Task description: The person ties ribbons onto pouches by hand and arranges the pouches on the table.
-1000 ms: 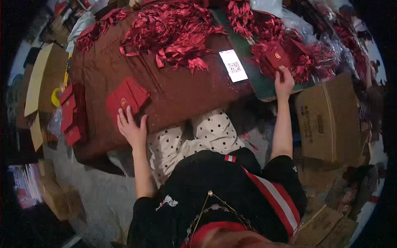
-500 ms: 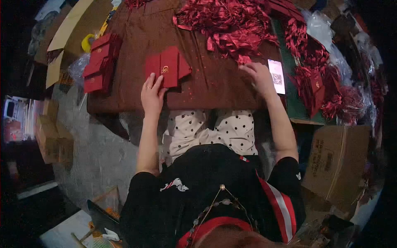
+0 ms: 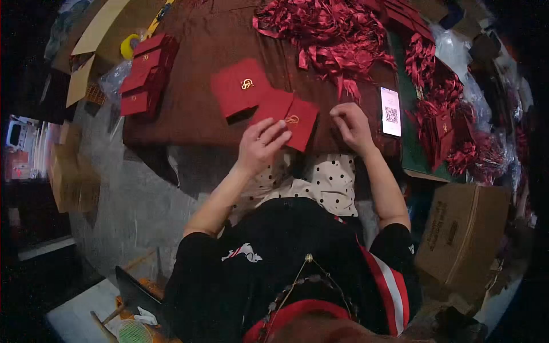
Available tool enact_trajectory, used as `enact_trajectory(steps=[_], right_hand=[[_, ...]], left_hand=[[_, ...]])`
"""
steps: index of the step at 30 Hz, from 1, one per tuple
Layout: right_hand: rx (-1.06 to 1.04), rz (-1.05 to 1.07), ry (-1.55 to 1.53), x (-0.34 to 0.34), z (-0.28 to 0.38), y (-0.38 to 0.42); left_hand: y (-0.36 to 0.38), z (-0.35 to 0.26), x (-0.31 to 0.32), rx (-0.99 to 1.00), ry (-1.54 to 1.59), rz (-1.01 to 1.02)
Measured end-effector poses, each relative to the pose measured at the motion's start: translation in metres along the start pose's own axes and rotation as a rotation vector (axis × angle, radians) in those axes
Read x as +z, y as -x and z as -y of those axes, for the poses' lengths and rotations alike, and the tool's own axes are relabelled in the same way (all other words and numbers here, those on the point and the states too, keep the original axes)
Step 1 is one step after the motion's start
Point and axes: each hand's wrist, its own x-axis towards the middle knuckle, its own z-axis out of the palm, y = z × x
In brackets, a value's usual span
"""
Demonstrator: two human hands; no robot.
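Note:
A red folded card box with a gold emblem (image 3: pixel 302 123) lies near the table's front edge, and my left hand (image 3: pixel 263 143) rests its fingers on its left part. Behind it, to the left, sits another red box with a gold emblem (image 3: pixel 240 86). My right hand (image 3: pixel 351 127) hovers over the brown cloth just right of the front box, fingers curled, with a gap to the box. Whether anything is between its thumb and fingertips is too small to tell. A heap of red ribbons (image 3: pixel 337 40) lies beyond the hands.
At the table's left stand stacked red boxes (image 3: pixel 143 77). A phone showing a code (image 3: pixel 391 111) lies right of my right hand. More ribbons (image 3: pixel 443 123) cover the green surface farther right. Cardboard boxes stand on the floor at both sides.
My left hand has moved right with one red box, parting it from the one behind. My right hand has dropped slightly and its fingers are more curled. The view has shifted a little.

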Motion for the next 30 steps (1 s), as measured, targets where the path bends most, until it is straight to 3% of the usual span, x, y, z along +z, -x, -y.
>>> enact_trajectory(steps=[3,8,10,12,14,15,17,20,21,22,23,24,25,26,27,30], right_hand=[[0.099,-0.183,-0.232,-0.003,0.034,0.015],[-0.172,-0.225,-0.340,-0.040,0.091,0.020],[-0.288,-0.275,-0.415,-0.054,0.105,0.022],[-0.279,-0.311,-0.555,-0.062,0.114,0.025],[-0.265,-0.402,-0.614,-0.062,0.119,0.023],[-0.238,-0.450,-0.622,-0.063,0.121,0.024],[-0.155,-0.445,-0.632,-0.063,0.121,0.023],[0.027,-0.403,-0.533,-0.050,0.112,0.015],[0.113,-0.380,-0.473,-0.041,0.104,0.013],[0.333,-0.360,-0.568,-0.028,0.094,0.012],[0.365,-0.312,-0.454,-0.015,0.083,0.009],[0.395,-0.265,-0.338,-0.002,0.070,0.006],[0.559,-0.260,-0.486,0.017,0.053,0.009],[0.482,-0.245,-0.339,0.031,0.033,0.013],[0.405,-0.230,-0.192,0.043,0.016,0.017],[0.455,-0.235,-0.239,0.056,0.002,0.022]], left_hand=[[0.007,-0.020,0.029,0.063,0.123,0.186],[-0.003,-0.031,0.033,-0.029,0.208,0.347],[-0.026,-0.044,0.021,-0.127,0.166,0.535],[-0.026,-0.045,0.036,-0.104,0.084,0.619],[-0.029,-0.045,0.034,-0.083,0.121,0.588],[-0.033,-0.048,0.029,-0.135,0.191,0.463],[-0.044,-0.054,0.017,-0.288,0.144,0.176],[-0.058,-0.047,0.011,-0.593,0.408,-0.115],[-0.059,-0.047,0.017,-0.763,0.698,-0.164],[-0.058,-0.050,0.021,-0.773,0.620,-0.146],[-0.054,-0.052,0.026,-0.777,0.544,-0.131],[-0.050,-0.054,0.031,-0.912,0.691,-0.060],[-0.039,-0.051,0.042,-0.923,0.657,0.042],[-0.027,-0.047,0.052,-0.931,0.621,0.146],[-0.019,-0.048,0.053,-0.834,0.389,0.242],[-0.042,-0.059,0.023,-0.673,-0.067,0.367]])
